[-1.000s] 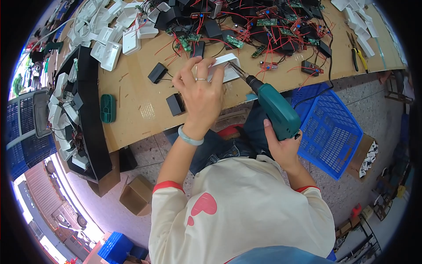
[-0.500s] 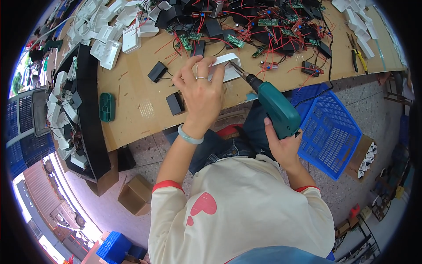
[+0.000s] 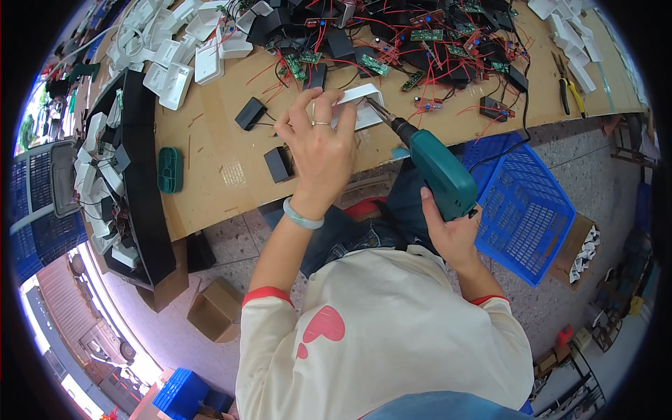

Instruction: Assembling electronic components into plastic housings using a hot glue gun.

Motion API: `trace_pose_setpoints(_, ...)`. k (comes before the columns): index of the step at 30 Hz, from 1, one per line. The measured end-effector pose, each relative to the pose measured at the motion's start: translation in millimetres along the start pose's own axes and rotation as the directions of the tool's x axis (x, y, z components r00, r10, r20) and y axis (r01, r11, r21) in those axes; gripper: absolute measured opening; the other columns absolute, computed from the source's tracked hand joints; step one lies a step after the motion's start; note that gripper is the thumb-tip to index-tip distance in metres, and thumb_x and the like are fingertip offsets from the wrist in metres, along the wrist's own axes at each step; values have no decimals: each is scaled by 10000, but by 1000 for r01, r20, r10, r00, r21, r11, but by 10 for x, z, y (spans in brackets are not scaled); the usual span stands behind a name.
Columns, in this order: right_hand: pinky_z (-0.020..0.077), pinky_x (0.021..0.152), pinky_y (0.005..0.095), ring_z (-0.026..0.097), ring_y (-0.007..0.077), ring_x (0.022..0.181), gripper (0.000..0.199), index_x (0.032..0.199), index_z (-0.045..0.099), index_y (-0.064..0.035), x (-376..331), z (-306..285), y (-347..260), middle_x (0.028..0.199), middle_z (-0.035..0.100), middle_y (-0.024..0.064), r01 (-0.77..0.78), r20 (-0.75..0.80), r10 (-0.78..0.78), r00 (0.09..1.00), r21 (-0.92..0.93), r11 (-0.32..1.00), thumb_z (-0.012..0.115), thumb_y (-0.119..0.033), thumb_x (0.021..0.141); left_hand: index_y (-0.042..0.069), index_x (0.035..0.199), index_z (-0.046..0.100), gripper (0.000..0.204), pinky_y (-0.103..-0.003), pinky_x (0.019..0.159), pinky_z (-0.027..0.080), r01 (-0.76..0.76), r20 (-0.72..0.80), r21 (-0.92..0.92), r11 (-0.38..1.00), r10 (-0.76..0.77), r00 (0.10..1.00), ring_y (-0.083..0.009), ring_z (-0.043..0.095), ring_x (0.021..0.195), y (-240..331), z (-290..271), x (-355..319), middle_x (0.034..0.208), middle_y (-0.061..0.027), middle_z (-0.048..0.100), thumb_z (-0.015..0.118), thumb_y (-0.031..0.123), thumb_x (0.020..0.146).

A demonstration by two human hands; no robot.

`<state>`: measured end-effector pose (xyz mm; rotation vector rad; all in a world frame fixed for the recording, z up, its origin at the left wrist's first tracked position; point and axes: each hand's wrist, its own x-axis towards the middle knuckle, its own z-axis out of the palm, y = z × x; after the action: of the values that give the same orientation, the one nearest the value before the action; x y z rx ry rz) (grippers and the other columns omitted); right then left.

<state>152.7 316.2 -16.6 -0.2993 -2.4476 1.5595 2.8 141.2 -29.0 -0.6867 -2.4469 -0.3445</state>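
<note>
My right hand [image 3: 455, 238] is wrapped round the grip of a green pistol-shaped soldering gun [image 3: 442, 171], its cord running off to the right. The gun's metal tip points into an open white plastic case [image 3: 369, 117] near the table's front edge. From the left, my left hand [image 3: 320, 143] holds that case with bent fingers, which hide its left part and whatever sits inside. Two black blocks lie close to this hand: one [image 3: 278, 164] beside the wrist and another [image 3: 250, 114] with a wire, farther out.
Tangled red wires, green circuit boards [image 3: 427, 35] and black parts heap along the far side. White cases [image 3: 169, 73] pile at the left, above a black tray [image 3: 140, 210] of assemblies. A green holder [image 3: 170, 170], yellow-black pliers [image 3: 570, 91] and a blue crate [image 3: 525, 217] stand around.
The soldering gun's body has shifted very slightly to the left. Its tip stays at the white case, and my left hand keeps its place.
</note>
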Motion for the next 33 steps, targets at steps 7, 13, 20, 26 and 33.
trace_pose_setpoints(7, 502, 692, 244, 603, 84, 745, 285, 1134, 579, 15, 2, -6, -7, 879, 675, 71, 10, 12, -10, 1000, 7, 1000, 702, 1, 877, 141, 907, 704, 128, -442, 935, 338, 3, -7, -1, 1000, -3, 1000, -266, 541, 1119, -7, 2, 3, 1118, 1, 625, 735, 110, 786)
trace_pose_setpoints(13, 489, 678, 229, 580, 60, 738, 272, 1128, 581, 12, -12, -3, -2, 844, 669, 45, -4, -13, 5, 1000, 38, 999, 701, -4, 884, 144, 905, 705, 125, -441, 937, 337, 10, -8, -4, 1000, -10, 1000, -265, 541, 1118, -7, 10, 3, 1117, 6, 624, 737, 110, 789)
trace_pose_setpoints(20, 489, 672, 230, 581, 62, 734, 273, 1123, 580, 6, -17, 3, 3, 845, 669, 41, -7, -43, 8, 999, 31, 999, 708, -11, 882, 148, 906, 705, 125, -443, 940, 335, 15, -11, -11, 1000, -15, 1000, -265, 540, 1121, -10, 14, 2, 1119, 8, 620, 736, 111, 791)
trace_pose_setpoints(26, 498, 678, 239, 589, 70, 738, 270, 1117, 581, 4, -38, -8, 2, 850, 675, 46, -62, -16, 62, 998, 5, 998, 710, -18, 882, 148, 906, 701, 123, -447, 942, 333, 20, -6, -17, 1000, -20, 1000, -263, 538, 1126, -12, 12, -3, 1120, 5, 619, 734, 113, 794)
trace_pose_setpoints(33, 502, 685, 246, 604, 90, 748, 292, 1131, 582, 14, -62, -27, -6, 881, 680, 53, -16, -36, 16, 999, 9, 1000, 719, -20, 876, 151, 907, 709, 111, -443, 952, 332, 18, -2, -8, 1000, -18, 1000, -262, 538, 1125, -9, 14, -8, 1124, 6, 622, 733, 122, 802)
